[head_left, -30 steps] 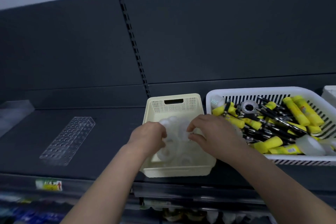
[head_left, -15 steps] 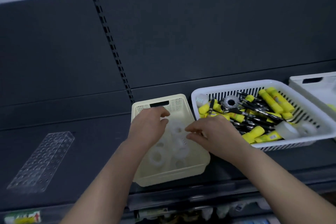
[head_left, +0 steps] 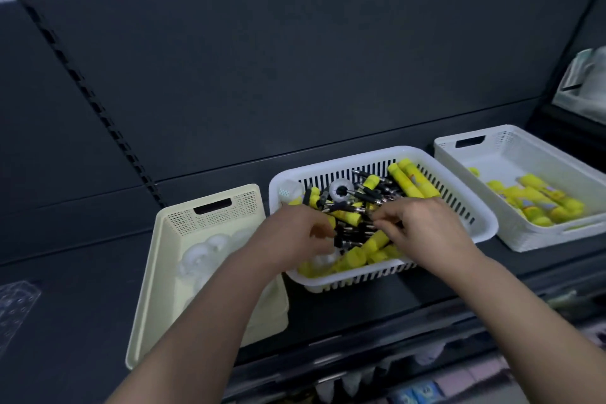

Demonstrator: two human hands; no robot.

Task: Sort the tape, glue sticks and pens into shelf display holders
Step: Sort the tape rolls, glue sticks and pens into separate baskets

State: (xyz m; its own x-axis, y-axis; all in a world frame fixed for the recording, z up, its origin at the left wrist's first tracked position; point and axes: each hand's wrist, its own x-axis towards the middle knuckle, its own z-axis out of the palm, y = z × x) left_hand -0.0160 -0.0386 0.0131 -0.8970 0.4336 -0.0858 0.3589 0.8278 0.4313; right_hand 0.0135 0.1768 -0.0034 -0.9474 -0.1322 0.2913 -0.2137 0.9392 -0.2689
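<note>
1. On the dark, matte shelf (head_left: 328,305), three plastic baskets stand side by side, close together.
2. Cream basket (head_left: 210,203), left: rectangular, with a finely perforated far wall and a slot handle. It holds translucent white tape rolls (head_left: 200,256), ring-shaped and glossy.
3. Slotted white basket (head_left: 387,154), centre: rounded corners, walls cut into vertical slits. It holds a mixed heap of black pens (head_left: 370,195) with metallic tips, loose glue sticks (head_left: 410,179) (yellow cylinders) and a single tape roll (head_left: 341,188) with a dark core near the far wall.
4. White perforated basket (head_left: 511,141), right: rectangular, with a slot handle at its far end. Sorted glue sticks (head_left: 537,200) lie clustered on its floor, some with printed labels.
5. Left hand (head_left: 292,236): inside the centre basket at its left side, fingers curled downward over the heap. Whether they hold anything cannot be told.
6. Right hand (head_left: 423,226): over the middle of the same basket, thumb and forefinger drawn close together above the pens. Whether they grasp one cannot be told.
7. Clear acrylic holder (head_left: 16,302), at the left edge: a flat transparent block with rows of round holes, well apart from the baskets.
8. Slotted upright (head_left: 82,79): a dark strip of rectangular slots running diagonally across the smooth back panel.
</note>
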